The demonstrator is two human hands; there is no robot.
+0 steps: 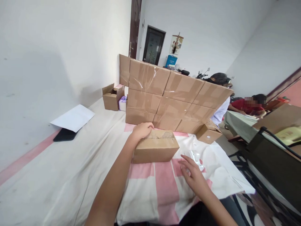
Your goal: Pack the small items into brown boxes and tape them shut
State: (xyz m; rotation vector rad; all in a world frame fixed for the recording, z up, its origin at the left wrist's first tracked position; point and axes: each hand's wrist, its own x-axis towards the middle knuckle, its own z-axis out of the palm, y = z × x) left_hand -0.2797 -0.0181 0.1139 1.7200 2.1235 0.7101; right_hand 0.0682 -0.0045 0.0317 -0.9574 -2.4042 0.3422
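A closed brown cardboard box lies on the pink-and-white cloth in front of me. My left hand is bent over its top at the far left, with the fingers close together against it; part of the fingertips is hidden. To the right of the box, my right hand hovers over the cloth with its fingers apart and nothing in them. Just beyond those fingers is a small white object, partly covered by the hand, whose kind I cannot make out.
A wide wall of taped cardboard stands behind the box. A smaller carton sits at its right end, an open carton at its left. White paper overlaps a black flat object. Two people sit beyond, at right.
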